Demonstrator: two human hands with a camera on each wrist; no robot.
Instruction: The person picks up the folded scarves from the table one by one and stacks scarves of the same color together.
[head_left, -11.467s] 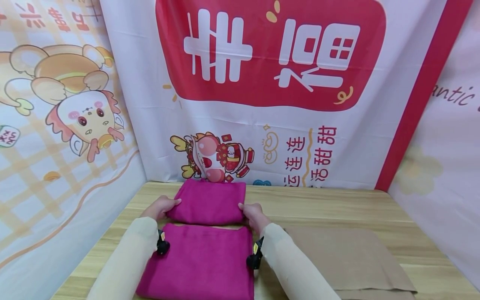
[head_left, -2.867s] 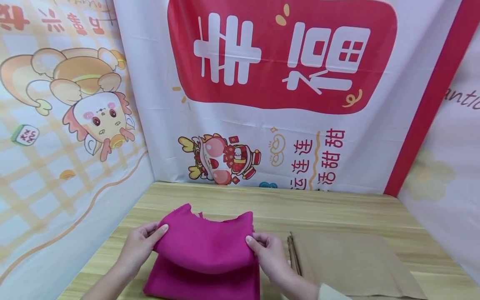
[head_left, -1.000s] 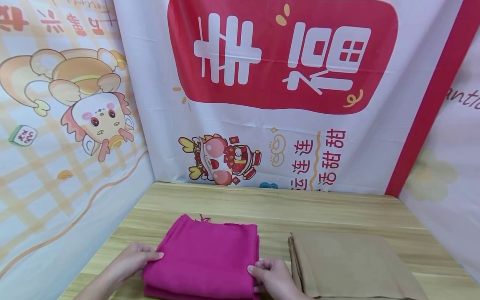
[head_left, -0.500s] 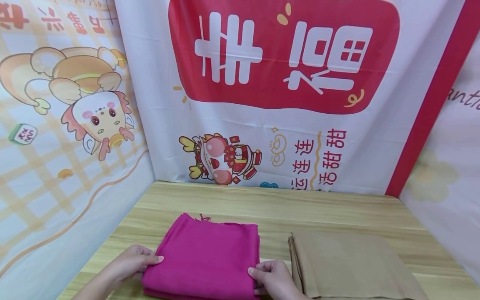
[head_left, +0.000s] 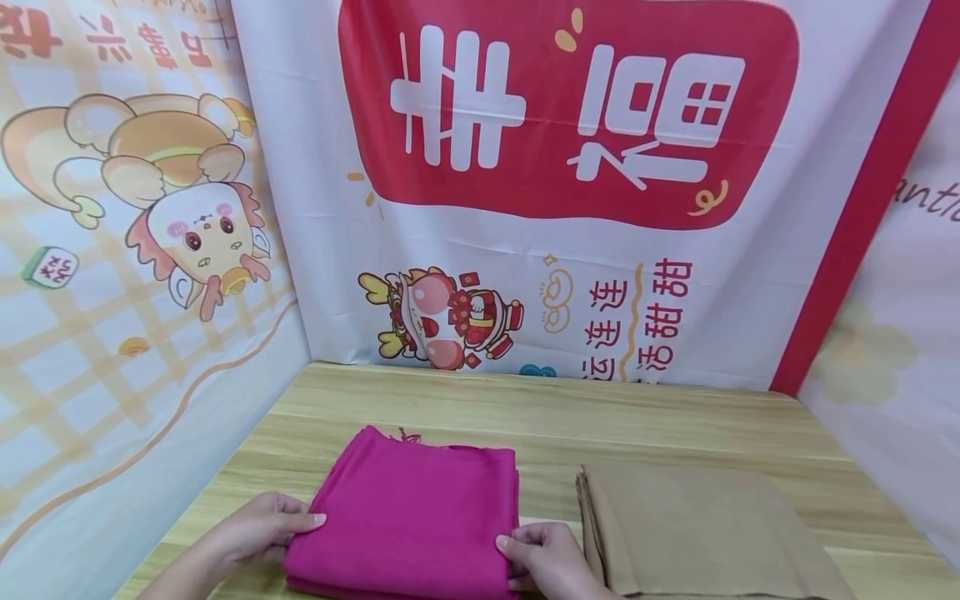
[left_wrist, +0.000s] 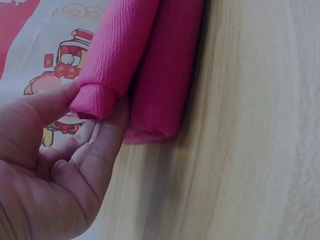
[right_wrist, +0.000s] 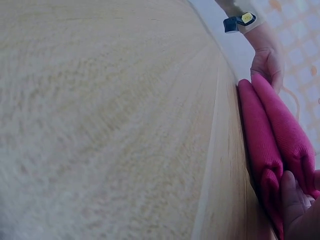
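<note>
A magenta scarf (head_left: pixel 420 508) lies folded in a thick rectangle at the front left of the wooden table, its fringe (head_left: pixel 408 436) poking out along the far edge. My left hand (head_left: pixel 264 527) pinches the scarf's left side near the front, thumb on top and fingers beneath. In the left wrist view those fingers reach between two rounded fold layers (left_wrist: pixel 122 45). On the opposite side, my right hand (head_left: pixel 553 557) grips the right edge, thumb over the upper layer. The right wrist view has both layers (right_wrist: pixel 257 125) stacked, with fingertips tucked between them.
To the right of the scarf lies a folded tan cloth (head_left: pixel 712 529), its layered edge close to my right hand. Bare wood of the table (head_left: pixel 547 417) runs behind both. Printed fabric (head_left: pixel 637 250) hangs along the back and sides.
The scarf's far part was first held out behind the near part, then raised and brought forward over it, and it now lies flat on top. In the last second the hands have hardly moved.
</note>
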